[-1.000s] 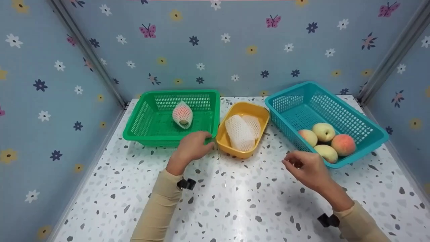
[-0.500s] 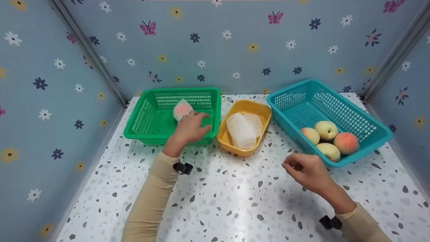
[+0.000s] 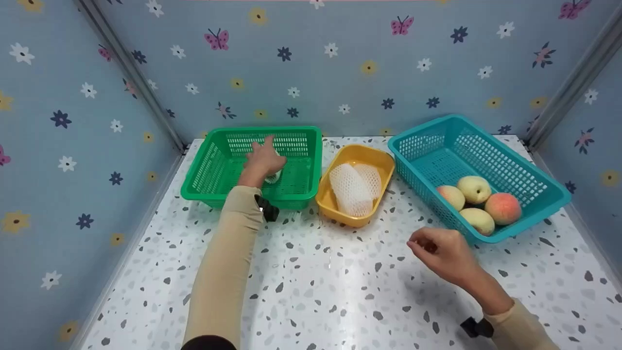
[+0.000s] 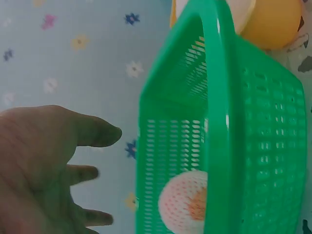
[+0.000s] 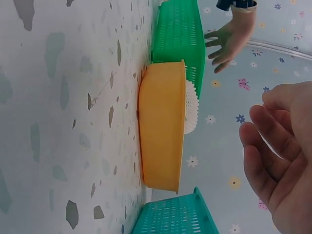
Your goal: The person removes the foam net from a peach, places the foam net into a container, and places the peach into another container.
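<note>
My left hand (image 3: 263, 161) hovers over the green basket (image 3: 299, 197) with its fingers spread. Beneath it lies a peach in a white foam net (image 4: 181, 201), mostly hidden by the hand in the head view. In the left wrist view, a gap shows between the hand and this peach, and nothing is held. My right hand (image 3: 446, 253) hangs loosely curled above the table, near the front of the blue basket (image 3: 418, 181); no object shows between its fingers. Several bare peaches (image 3: 503, 208) lie in that basket's front end.
Between the baskets stands a yellow tub (image 3: 346, 220) with white foam nets (image 3: 349, 187) in it. The speckled white table (image 3: 335, 291) meets flower-patterned walls (image 3: 311, 63) at the back and sides.
My left hand has moved from the green basket's front right edge, up and left over the netted peach, and its fingers have spread. The right hand has barely moved.
</note>
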### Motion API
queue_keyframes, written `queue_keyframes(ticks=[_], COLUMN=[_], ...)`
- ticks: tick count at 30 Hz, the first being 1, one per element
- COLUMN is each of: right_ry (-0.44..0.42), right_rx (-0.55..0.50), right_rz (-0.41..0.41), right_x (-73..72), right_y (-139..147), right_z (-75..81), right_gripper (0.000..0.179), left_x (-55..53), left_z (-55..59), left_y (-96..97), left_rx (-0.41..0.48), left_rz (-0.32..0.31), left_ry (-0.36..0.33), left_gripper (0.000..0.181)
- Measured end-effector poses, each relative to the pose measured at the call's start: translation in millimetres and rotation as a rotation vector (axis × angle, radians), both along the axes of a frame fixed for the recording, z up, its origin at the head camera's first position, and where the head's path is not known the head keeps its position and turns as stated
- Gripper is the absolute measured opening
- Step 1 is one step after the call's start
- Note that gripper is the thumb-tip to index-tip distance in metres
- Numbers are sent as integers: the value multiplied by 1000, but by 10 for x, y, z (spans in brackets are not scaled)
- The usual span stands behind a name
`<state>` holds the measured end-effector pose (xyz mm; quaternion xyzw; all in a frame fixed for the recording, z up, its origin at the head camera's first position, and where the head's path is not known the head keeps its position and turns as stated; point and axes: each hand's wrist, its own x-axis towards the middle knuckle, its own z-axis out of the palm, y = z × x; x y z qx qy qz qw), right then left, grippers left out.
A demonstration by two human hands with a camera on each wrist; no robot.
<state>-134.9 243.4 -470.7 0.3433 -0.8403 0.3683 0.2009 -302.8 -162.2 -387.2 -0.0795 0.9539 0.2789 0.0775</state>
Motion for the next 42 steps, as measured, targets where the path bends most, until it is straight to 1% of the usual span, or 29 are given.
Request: queue_keyframes(ticks=[4,8,11,15,18,22,24,29,32,34,37,42], right_ry=[15,2,-20,-58,-88,-98,-90,-79,-93,-106,-124,-147], right_rx=[-10,-25,-25,6,16,1,-9,-36,-48,-47,-52,-55], right_rz=[8,14,14,1,-9,-19,-19,8,19,23,33,23], right_x=[0,3,18,49,60,73,76,62,53,55,68,89], right_y=[-28,-53,-51,-13,1,-5,-19,-74,-99,-109,-113,-91], right_z=[-17,-41,-33,-24,-35,-63,-80,-118,-125,-132,-146,-195], right_gripper=[25,25,25,23,21,22,23,25,23,20,17,15], left_x=[-146,-242,-282,-312,-348,-413,-429,-415,-408,-408,-417,-452], left_z=[-88,-146,-180,-254,-299,-329,-339,-359,-390,-431,-523,-703], left_y=[-40,-71,-100,-144,-180,-205,-222,-299,-323,-324,-314,-296], left_rx=[45,52,48,46,60,89,90,62,66,76,81,87], left_rz=[59,84,87,86,88,67,65,109,117,116,123,150], left_ry=[43,49,40,31,17,6,3,3,1,-2,-2,16], left_gripper=[74,77,77,77,77,81,82,84,88,90,92,87])
